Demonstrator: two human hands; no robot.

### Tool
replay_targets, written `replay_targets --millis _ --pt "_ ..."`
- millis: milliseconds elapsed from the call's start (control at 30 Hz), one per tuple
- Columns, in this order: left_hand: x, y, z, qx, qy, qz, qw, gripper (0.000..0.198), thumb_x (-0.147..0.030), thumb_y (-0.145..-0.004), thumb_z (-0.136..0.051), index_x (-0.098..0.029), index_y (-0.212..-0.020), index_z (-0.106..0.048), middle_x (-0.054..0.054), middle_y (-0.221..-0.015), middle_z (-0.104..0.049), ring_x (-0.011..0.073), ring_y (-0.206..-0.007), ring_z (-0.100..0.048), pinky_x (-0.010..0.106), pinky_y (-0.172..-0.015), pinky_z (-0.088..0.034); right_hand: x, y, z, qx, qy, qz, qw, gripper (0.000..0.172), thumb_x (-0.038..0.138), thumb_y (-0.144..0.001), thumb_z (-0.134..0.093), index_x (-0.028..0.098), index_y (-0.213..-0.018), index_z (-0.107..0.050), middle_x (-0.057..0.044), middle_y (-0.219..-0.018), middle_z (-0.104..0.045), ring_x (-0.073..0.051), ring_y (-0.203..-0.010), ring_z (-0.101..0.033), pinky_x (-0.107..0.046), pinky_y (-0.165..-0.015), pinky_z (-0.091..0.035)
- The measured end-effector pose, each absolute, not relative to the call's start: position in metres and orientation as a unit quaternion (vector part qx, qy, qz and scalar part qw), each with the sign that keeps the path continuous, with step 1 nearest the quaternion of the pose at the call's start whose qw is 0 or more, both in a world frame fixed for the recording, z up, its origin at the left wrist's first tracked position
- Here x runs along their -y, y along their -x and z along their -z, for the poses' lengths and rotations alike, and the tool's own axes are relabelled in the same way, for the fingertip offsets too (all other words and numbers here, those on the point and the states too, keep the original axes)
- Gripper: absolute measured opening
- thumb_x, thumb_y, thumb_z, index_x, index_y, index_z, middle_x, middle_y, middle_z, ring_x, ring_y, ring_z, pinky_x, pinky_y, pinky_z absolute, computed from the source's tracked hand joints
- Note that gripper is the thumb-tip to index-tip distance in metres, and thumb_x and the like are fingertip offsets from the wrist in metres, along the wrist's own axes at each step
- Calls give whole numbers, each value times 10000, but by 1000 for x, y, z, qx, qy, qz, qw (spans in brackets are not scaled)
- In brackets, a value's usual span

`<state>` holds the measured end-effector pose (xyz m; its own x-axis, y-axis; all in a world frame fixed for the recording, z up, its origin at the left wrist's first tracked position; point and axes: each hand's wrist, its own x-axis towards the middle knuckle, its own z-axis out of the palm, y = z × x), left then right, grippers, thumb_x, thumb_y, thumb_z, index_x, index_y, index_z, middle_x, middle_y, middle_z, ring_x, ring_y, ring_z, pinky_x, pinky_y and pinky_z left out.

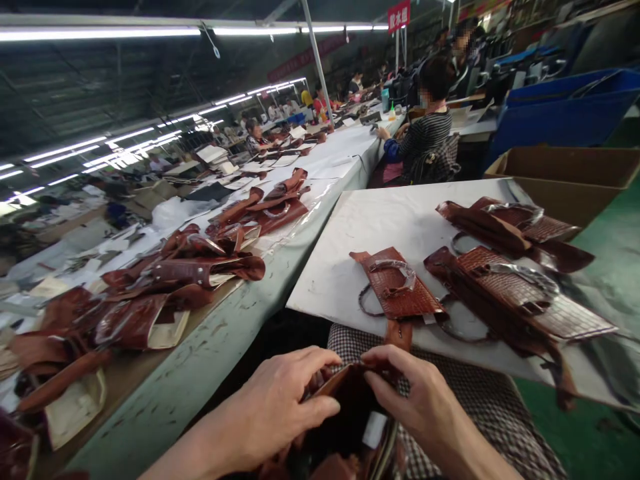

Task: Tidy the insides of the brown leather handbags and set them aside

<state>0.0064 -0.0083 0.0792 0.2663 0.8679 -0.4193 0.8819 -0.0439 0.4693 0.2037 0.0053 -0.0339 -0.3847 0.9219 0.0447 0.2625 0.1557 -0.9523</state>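
While left hand (280, 407) and right hand (417, 400) curl, fingertips pinching the rim of the brown leather bag (350, 410), likely keeping its mouth spread | bag at lower centre, over lap, below table (390, 220) edge | 3 embossed bags (400, 287) laid flat mid-right

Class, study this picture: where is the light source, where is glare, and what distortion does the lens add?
Head view: ceiling tubes, blown out white, light the hall; glare sits on the wrapped handles on the board; the wide lens bows the tubes and the bench edge; the left hand and right hand, gripping a bag, are sharp.
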Motion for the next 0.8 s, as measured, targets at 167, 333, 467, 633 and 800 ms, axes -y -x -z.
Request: replay_targets --millis 167,333,467,633,800 --pt "47 19 -89 -671 -674 15 308 180 -249 -862 -576 -309 -1019 -643 -85 -958 -658 114 -844 -614 183 -742 -410 -14 -208 37 705 430 -506 248 343 400 -929 -409 279 -1088 -688 5 -978 -746 -203 -905 -696 -277 -797 -515" --pt "65 34 -62 -640 -746 -31 180 273 -273 -934 -461 -186 -805 -685 8 -763 -626 124 -686 -597 203 -633 -419 -17 -205 40 708 409 -529 228 393 449 -943 -378 274 -1106 -690 0 -919 -754 -206 -854 -708 -258 -748 -525" --pt "69 36 -47 -597 -789 -89 113 374 -237 -958 -412 -158 -691 -661 18 -635 -578 112 -574 -545 208 -552 -386 -13 -203 45 699 409 -530 251 383 432 -956 -381 265 -1117 -686 -11 -923 -751 -217 -886 -704 -263 -749 -525" --pt "60 32 -63 -623 -757 -40 195 301 -271 -926 -480 -178 -685 -635 -8 -660 -591 106 -592 -554 205 -560 -374 -15 -204 40 715 397 -507 272 342 372 -974 -388 268 -1109 -686 -4 -893 -749 -202 -811 -701 -273 -715 -514" --pt "23 12 -83 -619 -737 54 264 207 -322 -872 -574 -269 -1064 -628 -27 -970 -693 173 -838 -639 228 -691 -425 -22 -201 23 761 337 -477 282 299 275 -975 -411 229 -1033 -701 -7 -865 -741 -167 -754 -684 -243 -698 -491"
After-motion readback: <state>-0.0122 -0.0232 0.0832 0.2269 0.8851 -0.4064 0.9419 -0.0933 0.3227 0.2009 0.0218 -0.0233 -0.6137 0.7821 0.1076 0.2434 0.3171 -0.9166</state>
